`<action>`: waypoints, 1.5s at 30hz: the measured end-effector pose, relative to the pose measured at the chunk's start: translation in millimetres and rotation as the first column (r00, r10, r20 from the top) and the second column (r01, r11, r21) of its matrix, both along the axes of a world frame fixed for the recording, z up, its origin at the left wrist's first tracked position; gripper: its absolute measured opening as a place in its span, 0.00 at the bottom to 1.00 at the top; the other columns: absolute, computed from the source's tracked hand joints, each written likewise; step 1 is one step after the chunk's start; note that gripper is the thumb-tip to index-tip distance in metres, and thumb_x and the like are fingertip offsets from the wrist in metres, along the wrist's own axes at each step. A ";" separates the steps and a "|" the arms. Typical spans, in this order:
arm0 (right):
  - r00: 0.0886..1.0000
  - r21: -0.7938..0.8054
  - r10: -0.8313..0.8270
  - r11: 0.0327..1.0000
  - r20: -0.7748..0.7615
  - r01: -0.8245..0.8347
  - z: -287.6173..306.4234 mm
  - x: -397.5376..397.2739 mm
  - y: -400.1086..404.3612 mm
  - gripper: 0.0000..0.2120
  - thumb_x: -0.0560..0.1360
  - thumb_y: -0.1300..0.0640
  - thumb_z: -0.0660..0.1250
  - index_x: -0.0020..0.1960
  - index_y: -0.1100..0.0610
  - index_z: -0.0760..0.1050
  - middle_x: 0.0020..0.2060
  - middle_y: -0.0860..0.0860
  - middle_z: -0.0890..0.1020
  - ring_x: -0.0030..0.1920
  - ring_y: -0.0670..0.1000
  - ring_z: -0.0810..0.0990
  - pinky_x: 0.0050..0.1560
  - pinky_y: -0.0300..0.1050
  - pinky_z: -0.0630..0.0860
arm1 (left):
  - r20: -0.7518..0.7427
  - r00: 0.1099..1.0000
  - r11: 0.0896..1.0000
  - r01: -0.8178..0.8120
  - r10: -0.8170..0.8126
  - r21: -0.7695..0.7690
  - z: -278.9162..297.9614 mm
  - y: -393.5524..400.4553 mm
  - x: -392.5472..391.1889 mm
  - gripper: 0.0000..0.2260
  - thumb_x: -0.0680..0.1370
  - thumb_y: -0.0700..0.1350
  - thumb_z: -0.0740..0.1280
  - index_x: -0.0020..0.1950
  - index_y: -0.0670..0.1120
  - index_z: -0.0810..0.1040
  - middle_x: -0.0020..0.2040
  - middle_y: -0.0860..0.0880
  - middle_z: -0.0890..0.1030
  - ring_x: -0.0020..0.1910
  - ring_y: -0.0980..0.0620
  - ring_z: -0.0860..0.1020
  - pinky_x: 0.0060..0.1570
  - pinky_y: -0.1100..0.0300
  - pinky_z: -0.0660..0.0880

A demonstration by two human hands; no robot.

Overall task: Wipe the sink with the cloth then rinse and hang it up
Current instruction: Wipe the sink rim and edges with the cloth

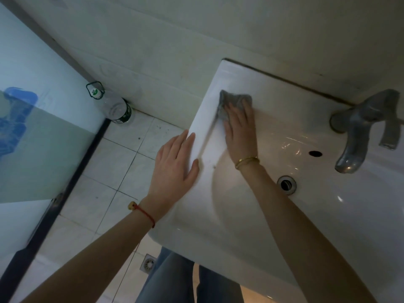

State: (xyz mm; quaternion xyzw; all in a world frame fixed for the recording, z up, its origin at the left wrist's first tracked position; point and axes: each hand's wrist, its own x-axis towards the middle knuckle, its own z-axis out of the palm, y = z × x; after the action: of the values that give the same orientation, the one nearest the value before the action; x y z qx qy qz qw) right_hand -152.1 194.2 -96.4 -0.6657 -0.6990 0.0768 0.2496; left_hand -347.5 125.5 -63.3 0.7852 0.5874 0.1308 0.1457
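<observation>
The cloth (234, 103) is pressed flat under the spread fingers of the right hand (239, 130), not gripped but pinned by the palm, on the sink (273, 119) ledge at the corner farthest from the tap (360, 130); a flat hand is judged to spread pressure so that the fabric drags evenly over the porcelain. The left hand (175, 162) is laid open and empty on the sink edge, on the same side away from the tap, presumably to steady the body while the wiping is done. Between the tap and the near edge the drain (286, 184) is seen, with the overflow hole (315, 153) just under the spout. The basin is judged still to be wiped; rinsing and hanging are not yet begun. Well away from the tap, a bottle (118, 108) is stood on the floor (122, 162) by the wall.
</observation>
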 end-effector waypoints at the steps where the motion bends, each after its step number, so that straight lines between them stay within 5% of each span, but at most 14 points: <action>1: 1.000 -0.013 0.014 1.000 0.014 -0.014 -1.1 -5.4 -8.3 0.20 0.81 0.55 0.53 0.69 0.63 0.70 0.68 0.57 0.72 0.74 0.56 0.57 0.75 0.51 0.56 | -0.007 1.000 1.000 0.009 -0.009 0.003 1.1 -4.1 -2.9 0.25 0.81 0.51 0.61 0.78 0.46 0.62 0.77 0.47 0.65 0.75 0.47 0.64 0.74 0.53 0.59; 7: 0.988 -0.074 0.145 0.986 -0.053 -0.149 5.7 -32.7 -88.2 0.19 0.80 0.59 0.53 0.67 0.63 0.72 0.67 0.58 0.74 0.74 0.54 0.57 0.75 0.53 0.56 | 0.005 1.000 0.999 0.030 -0.030 -0.019 0.2 -16.6 -10.7 0.25 0.82 0.50 0.60 0.78 0.45 0.61 0.78 0.47 0.63 0.75 0.47 0.63 0.74 0.51 0.60; 11: 0.932 -0.070 0.325 0.946 0.160 -0.318 -1.1 -19.4 -99.4 0.22 0.75 0.67 0.63 0.69 0.60 0.71 0.69 0.55 0.72 0.75 0.57 0.59 0.74 0.58 0.59 | 0.042 0.998 0.999 0.038 -0.036 -0.036 -3.3 -16.5 -10.9 0.25 0.82 0.51 0.58 0.78 0.46 0.60 0.78 0.46 0.62 0.76 0.47 0.63 0.74 0.49 0.62; 17: 0.995 -0.089 0.012 0.996 0.104 -0.003 -1.3 0.2 -33.9 0.23 0.79 0.62 0.50 0.72 0.63 0.66 0.71 0.60 0.69 0.75 0.62 0.54 0.74 0.61 0.57 | 0.051 0.998 0.999 0.026 -0.025 -0.023 -5.8 -15.9 -10.9 0.25 0.82 0.51 0.59 0.78 0.46 0.61 0.78 0.47 0.62 0.75 0.48 0.64 0.74 0.51 0.62; 22: 0.984 -0.056 0.180 0.982 -0.001 -0.179 -3.7 -44.7 -118.5 0.21 0.81 0.62 0.55 0.74 0.60 0.62 0.73 0.55 0.65 0.77 0.51 0.51 0.76 0.54 0.53 | 0.077 0.997 1.000 0.029 -0.028 -0.012 -6.8 -15.9 -10.9 0.25 0.82 0.51 0.59 0.78 0.45 0.62 0.78 0.45 0.64 0.75 0.47 0.65 0.73 0.50 0.64; 26: 0.948 -0.014 0.302 0.953 0.095 -0.302 -1.6 -18.2 -96.0 0.24 0.74 0.68 0.61 0.70 0.61 0.68 0.70 0.56 0.70 0.75 0.55 0.57 0.74 0.58 0.57 | 0.085 0.996 1.000 0.026 -0.025 -0.014 -6.1 -16.2 -11.2 0.25 0.82 0.50 0.60 0.77 0.45 0.62 0.77 0.45 0.64 0.74 0.47 0.65 0.73 0.50 0.64; 28: 0.953 -0.042 0.221 0.975 0.208 -0.216 -2.5 -4.7 -55.9 0.26 0.74 0.67 0.65 0.71 0.62 0.67 0.71 0.58 0.69 0.74 0.59 0.60 0.74 0.61 0.57 | 0.085 0.996 1.000 0.024 -0.023 -0.014 -5.9 -16.5 -11.7 0.25 0.81 0.50 0.60 0.77 0.44 0.63 0.77 0.45 0.64 0.74 0.46 0.66 0.72 0.49 0.65; 32: 0.989 -0.046 -0.086 0.995 0.119 0.092 -0.8 -12.5 -17.8 0.21 0.79 0.60 0.52 0.70 0.62 0.69 0.69 0.59 0.71 0.72 0.63 0.61 0.75 0.57 0.55 | 0.087 0.996 0.999 0.025 -0.022 -0.032 -4.8 -16.1 -11.1 0.25 0.82 0.50 0.60 0.78 0.45 0.62 0.78 0.46 0.64 0.74 0.47 0.65 0.72 0.49 0.65; 40: 0.969 0.062 0.192 0.977 0.153 -0.203 -0.4 -23.2 -73.4 0.25 0.72 0.72 0.66 0.68 0.64 0.69 0.68 0.59 0.73 0.72 0.58 0.59 0.71 0.58 0.60 | 0.091 0.996 0.999 0.012 -0.007 -0.047 -2.8 -16.9 -9.8 0.25 0.81 0.50 0.60 0.77 0.45 0.62 0.78 0.47 0.63 0.74 0.47 0.65 0.73 0.50 0.65; 42: 0.969 0.000 0.132 0.991 0.211 -0.135 -1.1 -8.1 -37.4 0.21 0.76 0.67 0.60 0.69 0.63 0.70 0.69 0.59 0.72 0.72 0.60 0.61 0.73 0.59 0.59 | 0.092 0.996 0.999 0.013 -0.009 -0.050 -2.0 -16.9 -10.2 0.25 0.81 0.50 0.60 0.78 0.46 0.62 0.78 0.47 0.63 0.74 0.48 0.65 0.73 0.50 0.65; 45: 0.991 -0.029 -0.087 0.995 0.100 0.090 -2.1 -6.4 -4.9 0.19 0.80 0.58 0.53 0.67 0.63 0.72 0.66 0.58 0.74 0.69 0.62 0.66 0.72 0.57 0.61 | 0.088 0.996 0.998 0.008 -0.003 -0.055 -1.4 -17.0 -9.6 0.25 0.82 0.50 0.60 0.78 0.46 0.61 0.78 0.48 0.62 0.75 0.49 0.64 0.74 0.52 0.64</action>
State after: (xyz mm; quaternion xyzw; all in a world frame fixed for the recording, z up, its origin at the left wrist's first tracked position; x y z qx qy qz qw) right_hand -158.6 189.4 -98.6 -0.7032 -0.6788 0.0443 0.2067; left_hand -357.1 108.6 -64.7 0.7760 0.5818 0.1486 0.1932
